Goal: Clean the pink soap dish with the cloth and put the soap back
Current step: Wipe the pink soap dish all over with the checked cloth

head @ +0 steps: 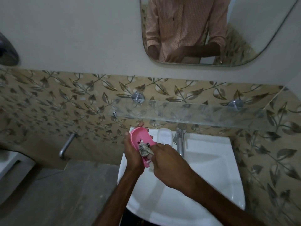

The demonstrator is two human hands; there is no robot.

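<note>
Looking at a shallow pink oval plastic soap dish (141, 141) here, held tilted above the back left corner of the white ceramic basin (211, 160), not resting on anything. Probably light and stiff, thin-walled, and likely slick if wet or soapy, so best gripped along the long rims rather than on the smooth floor. Wouldn't squeeze too hard either, guessing at a bit of flex in cheap plastic.

Cradled from underneath by the left hand (132, 155), fingers curled round the far edge, palm along the near rim. Being rubbed with a crumpled grey and white cloth (145, 150), soft and bunched small, pinched by the right hand (169, 163) and pressed into the near end of the dish. Right wrist reaching in across the bowl from the right, left forearm coming straight up from below.

Can just make out a pale rounded rectangular block (164, 133) on the ledge beside the chrome tap (180, 141). Possibly the soap, hard to tell.
</note>
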